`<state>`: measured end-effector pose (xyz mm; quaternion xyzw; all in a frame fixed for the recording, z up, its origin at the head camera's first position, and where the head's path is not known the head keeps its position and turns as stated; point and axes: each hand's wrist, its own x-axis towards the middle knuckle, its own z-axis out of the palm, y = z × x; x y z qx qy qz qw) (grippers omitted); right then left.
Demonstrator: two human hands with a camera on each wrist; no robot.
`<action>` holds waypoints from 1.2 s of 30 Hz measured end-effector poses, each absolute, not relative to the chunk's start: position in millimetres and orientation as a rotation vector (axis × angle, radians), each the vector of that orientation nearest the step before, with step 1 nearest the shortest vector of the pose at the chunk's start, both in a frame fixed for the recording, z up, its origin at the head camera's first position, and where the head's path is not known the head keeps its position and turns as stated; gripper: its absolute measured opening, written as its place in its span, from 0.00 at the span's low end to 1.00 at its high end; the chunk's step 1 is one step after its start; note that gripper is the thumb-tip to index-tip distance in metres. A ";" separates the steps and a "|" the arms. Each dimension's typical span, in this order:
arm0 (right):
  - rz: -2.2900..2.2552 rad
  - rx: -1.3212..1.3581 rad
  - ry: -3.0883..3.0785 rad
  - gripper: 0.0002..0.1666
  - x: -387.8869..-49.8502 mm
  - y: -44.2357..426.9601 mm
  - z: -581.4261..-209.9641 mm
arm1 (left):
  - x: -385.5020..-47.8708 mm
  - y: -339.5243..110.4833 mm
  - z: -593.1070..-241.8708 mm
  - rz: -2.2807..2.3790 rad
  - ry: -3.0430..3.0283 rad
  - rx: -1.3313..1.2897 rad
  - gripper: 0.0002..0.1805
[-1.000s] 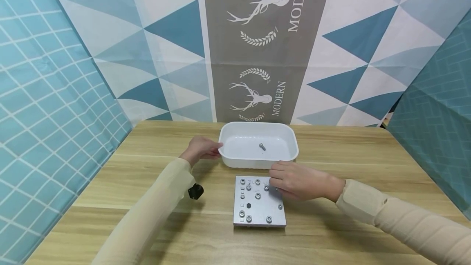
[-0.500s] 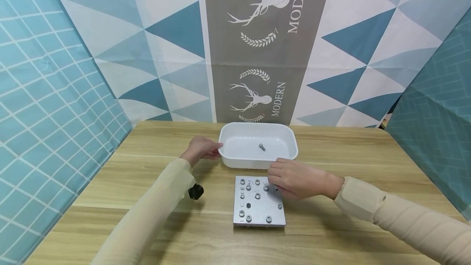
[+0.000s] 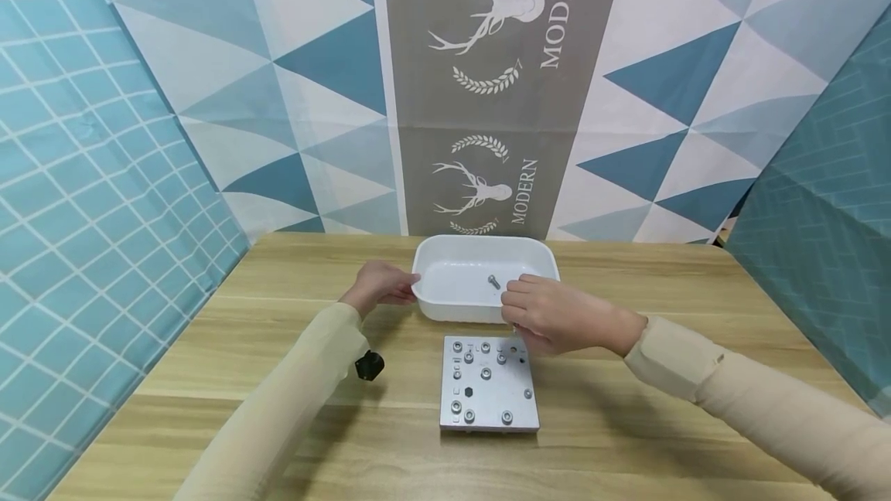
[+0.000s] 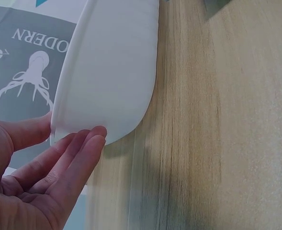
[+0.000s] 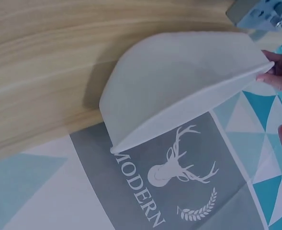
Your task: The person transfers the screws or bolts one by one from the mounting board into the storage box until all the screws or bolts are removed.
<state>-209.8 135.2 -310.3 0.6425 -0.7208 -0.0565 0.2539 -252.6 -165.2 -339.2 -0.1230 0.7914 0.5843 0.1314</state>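
Observation:
My left hand holds the left end of a white plastic tray; in the left wrist view the thumb is at its rim and the fingers lie against its outer wall. One socket head screw lies inside the tray. My right hand, fingers curled, is above the gap between the tray's front right corner and a metal plate. A small shiny bit of a screw shows under its fingertips, the rest hidden. The plate bears several screws, with an open hole near its top right.
The wooden table carries the tray and plate. Patterned cloth hangs behind, with blue checked cloth at the left and teal cloth at the right. A black device sits on the left wrist.
My right hand has risen off the plate's top right corner toward the tray, uncovering a hole there. The left hand stays at the tray; the head view has shifted slightly.

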 end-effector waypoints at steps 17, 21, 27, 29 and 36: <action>-0.135 1.659 -2.030 0.07 -250.7 122.6 -294.4 | -252.5 -167.0 -338.6 1.692 2.306 -0.368 0.20; -0.130 1.638 -2.061 0.07 -258.9 118.4 -291.4 | -252.9 -166.9 -339.1 1.708 2.294 -0.358 0.21; -0.142 1.600 -2.116 0.08 -266.5 111.6 -289.6 | -254.3 -166.8 -339.2 1.721 2.298 -0.362 0.21; -0.141 1.590 -2.147 0.08 -268.9 110.3 -290.0 | -254.5 -167.0 -340.2 1.721 2.295 -0.364 0.21; -0.101 1.543 -2.305 0.06 -282.9 107.9 -294.6 | -254.7 -167.3 -344.2 1.732 2.290 -0.349 0.20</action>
